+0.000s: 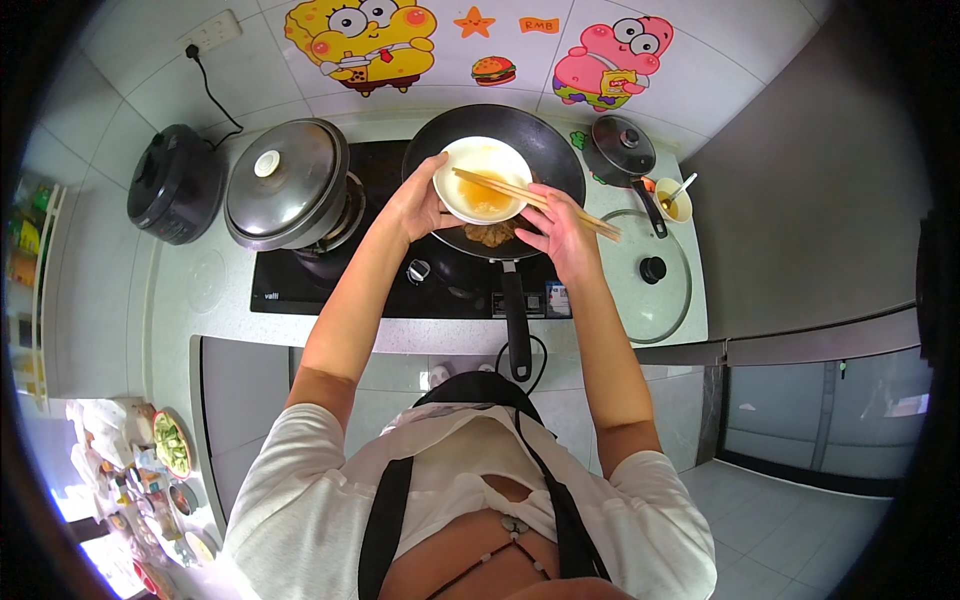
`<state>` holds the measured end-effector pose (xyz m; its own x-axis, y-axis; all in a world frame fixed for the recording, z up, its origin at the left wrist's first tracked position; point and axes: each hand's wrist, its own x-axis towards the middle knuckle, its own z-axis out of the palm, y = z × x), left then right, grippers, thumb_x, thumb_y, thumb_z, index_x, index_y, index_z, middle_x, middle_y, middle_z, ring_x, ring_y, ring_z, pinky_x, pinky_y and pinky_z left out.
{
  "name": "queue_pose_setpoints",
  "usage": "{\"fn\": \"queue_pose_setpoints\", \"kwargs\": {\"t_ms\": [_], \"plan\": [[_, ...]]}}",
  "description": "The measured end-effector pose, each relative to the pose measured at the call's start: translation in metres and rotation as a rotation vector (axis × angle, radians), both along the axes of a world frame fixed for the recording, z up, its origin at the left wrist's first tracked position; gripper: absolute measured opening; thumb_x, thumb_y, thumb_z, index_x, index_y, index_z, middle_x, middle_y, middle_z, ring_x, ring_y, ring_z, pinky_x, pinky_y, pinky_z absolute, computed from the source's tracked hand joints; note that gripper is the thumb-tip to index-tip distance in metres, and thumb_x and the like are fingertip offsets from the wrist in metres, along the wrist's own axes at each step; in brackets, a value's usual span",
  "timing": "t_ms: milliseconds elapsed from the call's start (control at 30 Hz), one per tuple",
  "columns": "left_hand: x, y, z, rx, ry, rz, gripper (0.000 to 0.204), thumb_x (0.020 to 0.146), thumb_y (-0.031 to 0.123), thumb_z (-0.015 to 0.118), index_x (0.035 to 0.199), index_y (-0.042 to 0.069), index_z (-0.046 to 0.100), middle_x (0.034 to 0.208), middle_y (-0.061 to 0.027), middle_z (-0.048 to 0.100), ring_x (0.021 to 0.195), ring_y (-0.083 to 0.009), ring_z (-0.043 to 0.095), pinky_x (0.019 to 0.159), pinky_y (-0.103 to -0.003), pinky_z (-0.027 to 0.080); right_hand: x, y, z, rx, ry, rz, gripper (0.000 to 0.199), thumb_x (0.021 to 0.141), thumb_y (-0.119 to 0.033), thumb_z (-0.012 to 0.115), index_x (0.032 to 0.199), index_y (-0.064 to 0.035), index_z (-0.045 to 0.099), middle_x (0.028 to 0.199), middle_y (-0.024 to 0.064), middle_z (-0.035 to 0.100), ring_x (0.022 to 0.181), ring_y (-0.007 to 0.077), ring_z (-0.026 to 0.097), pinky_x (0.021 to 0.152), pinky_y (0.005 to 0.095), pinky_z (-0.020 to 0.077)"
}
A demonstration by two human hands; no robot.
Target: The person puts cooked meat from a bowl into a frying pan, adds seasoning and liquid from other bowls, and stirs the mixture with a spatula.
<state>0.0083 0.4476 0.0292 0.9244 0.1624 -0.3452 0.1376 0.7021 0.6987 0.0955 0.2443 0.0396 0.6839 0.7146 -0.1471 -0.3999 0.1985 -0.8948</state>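
Over the black wok point(437, 130), my left hand point(418, 205) grips a white bowl point(453, 160) by its left side. A little yellowish-brown liquid lies in the bottom of the bowl. In my right hand point(563, 235) is a pair of wooden chopsticks point(522, 194), their tips inside the bowl and their thick ends pointing right. Brown food point(490, 234) shows in the wok below the bowl, partly covered by the bowl and my hands. The wok's long black handle point(516, 320) points toward me.
A lidded steel pot point(285, 185) stands on the left burner, with a black rice cooker point(177, 185) beyond it. At right are a glass lid point(640, 300), a small lidded black saucepan point(618, 150) and a cup with a spoon point(674, 200). A grey cabinet-like surface point(800, 200) bounds the right side.
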Motion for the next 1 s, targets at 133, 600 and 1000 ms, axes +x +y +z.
{"fn": "queue_pose_setpoints", "kwargs": {"t_ms": [133,600,1000], "plan": [[-0.009,-0.001,-0.008,-0.015,-0.185,-0.051,0.053,0.084,0.036,0.052,0.126,0.007,0.036,0.121,-0.0099,0.047,0.111,-0.0239,0.047,0.09,-0.041,0.041,-0.005,0.0,-0.006,0.052,0.023,-0.031,0.032,0.088,-0.025,0.041,0.111,-0.0045,0.05,0.115,0.0099,0.049,0.109,0.0236,0.047,0.081,0.0383,0.0472],[-0.009,-0.008,-0.013,0.13,-0.204,0.049,0.059,0.082,0.039,0.056,0.124,0.002,0.037,0.119,-0.01,0.047,0.111,-0.0208,0.046,0.096,-0.038,0.037,-0.008,0.006,-0.016,0.108,0.093,-0.12,0.034,0.088,-0.026,0.042,0.112,-0.0033,0.048,0.112,0.0091,0.051,0.099,0.0169,0.052,0.08,0.0343,0.0488],[0.001,-0.015,0.002,0.339,-0.217,0.078,0.057,0.081,0.03,0.057,0.128,0.01,0.033,0.117,-0.0066,0.046,0.108,-0.017,0.046,0.094,-0.035,0.037,-0.01,0.007,-0.01,0.076,0.118,-0.166,0.035,0.089,-0.026,0.041,0.116,-0.0037,0.047,0.113,0.0106,0.052,0.102,0.0187,0.052,0.082,0.0358,0.0469]]}}
